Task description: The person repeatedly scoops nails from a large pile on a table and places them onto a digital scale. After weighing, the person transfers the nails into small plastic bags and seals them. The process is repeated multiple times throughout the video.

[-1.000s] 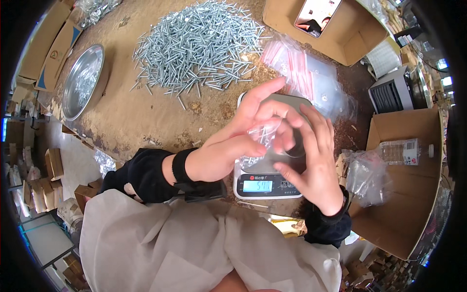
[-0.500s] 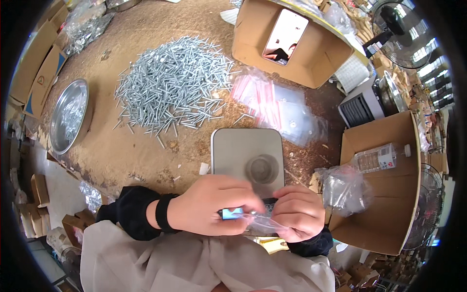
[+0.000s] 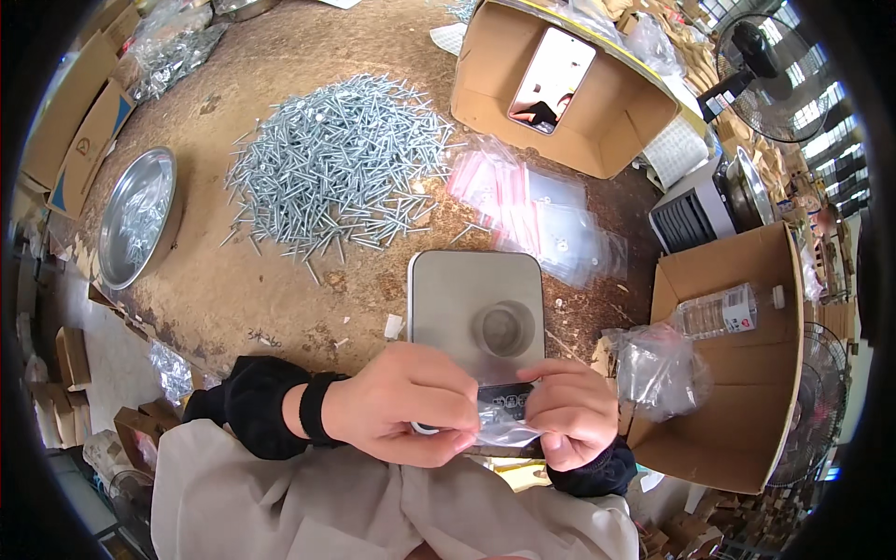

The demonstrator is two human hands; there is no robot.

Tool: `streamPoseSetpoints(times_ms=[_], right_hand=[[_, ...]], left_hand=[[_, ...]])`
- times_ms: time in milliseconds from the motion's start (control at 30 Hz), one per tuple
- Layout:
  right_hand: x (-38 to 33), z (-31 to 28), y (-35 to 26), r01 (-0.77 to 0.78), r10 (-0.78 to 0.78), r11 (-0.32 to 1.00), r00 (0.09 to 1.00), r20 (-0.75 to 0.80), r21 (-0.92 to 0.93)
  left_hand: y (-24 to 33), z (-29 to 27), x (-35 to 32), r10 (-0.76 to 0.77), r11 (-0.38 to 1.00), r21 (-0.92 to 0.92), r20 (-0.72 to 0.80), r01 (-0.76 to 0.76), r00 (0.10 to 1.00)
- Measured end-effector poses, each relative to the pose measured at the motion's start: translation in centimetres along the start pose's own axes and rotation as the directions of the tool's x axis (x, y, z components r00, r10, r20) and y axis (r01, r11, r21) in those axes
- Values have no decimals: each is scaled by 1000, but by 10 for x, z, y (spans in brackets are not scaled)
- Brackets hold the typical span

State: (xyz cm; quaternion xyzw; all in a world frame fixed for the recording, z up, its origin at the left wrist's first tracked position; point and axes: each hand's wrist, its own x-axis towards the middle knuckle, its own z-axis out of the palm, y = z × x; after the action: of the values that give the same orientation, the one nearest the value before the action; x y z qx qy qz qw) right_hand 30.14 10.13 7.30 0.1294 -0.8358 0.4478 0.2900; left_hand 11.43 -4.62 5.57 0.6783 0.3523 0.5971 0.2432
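Note:
My left hand (image 3: pixel 411 403) and my right hand (image 3: pixel 571 411) are close together at the near edge of a kitchen-type scale (image 3: pixel 443 299). Both pinch a small clear plastic bag (image 3: pixel 504 429) stretched between them; its contents, if any, cannot be made out. The bag partly covers the scale's dark display panel (image 3: pixel 509 399). On the scale's metal plate stands a small round clear cup (image 3: pixel 504 329). Beyond the scale, to the left, lies a big heap of slim silver screws or nails (image 3: pixel 341 163). Flat clear zip bags with red stripes (image 3: pixel 495 187) overlap to its right.
A metal bowl (image 3: pixel 140 219) holding clear plastic stands at the left. An open carton (image 3: pixel 597 140) with a phone (image 3: pixel 553 79) leaning in it is at the far right. Nearer, another carton (image 3: pixel 737 401) holds a plastic bottle (image 3: pixel 717 313) and crumpled plastic (image 3: pixel 663 373). A fan (image 3: pixel 770 79) stands behind.
My left fingers have closed down on the bag's edge, and the blue-and-white thing beneath that hand is now mostly hidden. More of the scale's display shows. My right hand has barely moved.

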Motion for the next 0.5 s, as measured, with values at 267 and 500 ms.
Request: streamPoseSetpoints(times_ms=[267,500], right_hand=[[4,21,-2,-17,17,1000,996,82,-4],[4,18,-3,-93,90,995,988,128,20]], left_hand=[[0,17,-5,24,971,237,44,-33,999],[0,20,-7,35,974,226,6,-36,999]])
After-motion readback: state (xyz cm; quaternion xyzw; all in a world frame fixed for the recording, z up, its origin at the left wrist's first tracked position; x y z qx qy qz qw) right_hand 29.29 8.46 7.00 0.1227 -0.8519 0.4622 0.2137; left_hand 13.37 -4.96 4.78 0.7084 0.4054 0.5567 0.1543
